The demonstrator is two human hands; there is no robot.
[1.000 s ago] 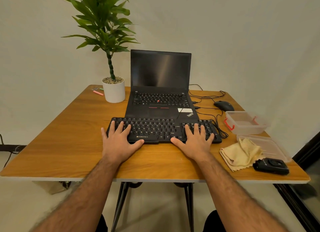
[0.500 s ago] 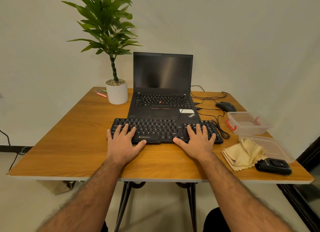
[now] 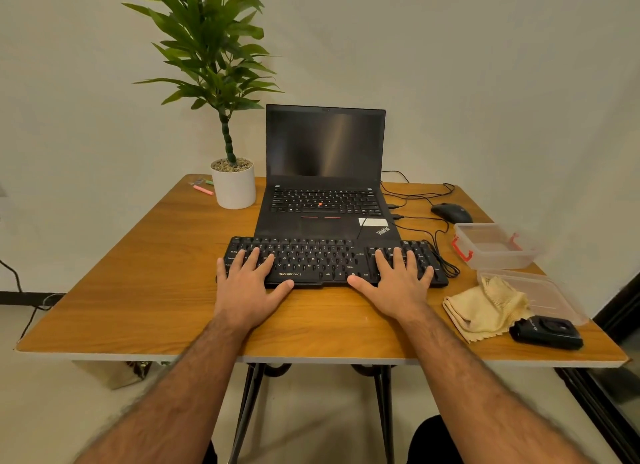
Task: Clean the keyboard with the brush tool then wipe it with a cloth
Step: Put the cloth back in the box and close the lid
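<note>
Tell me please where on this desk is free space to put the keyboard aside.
The widest bare wood is the left half of the table, between the plant pot, the keyboard and the left edge. A narrow free strip runs along the front edge, behind both wrists. The right side is crowded: cloth, clear box, lid, mouse, cables.

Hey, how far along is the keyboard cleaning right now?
Nothing looks done yet. The left hand and right hand lie flat with fingers spread on the black keyboard, holding no tool. The yellow cloth sits crumpled on the table to the right, untouched. No brush is plainly visible; the small black object beside the cloth is unclear. Both brushing and wiping are left.
</note>
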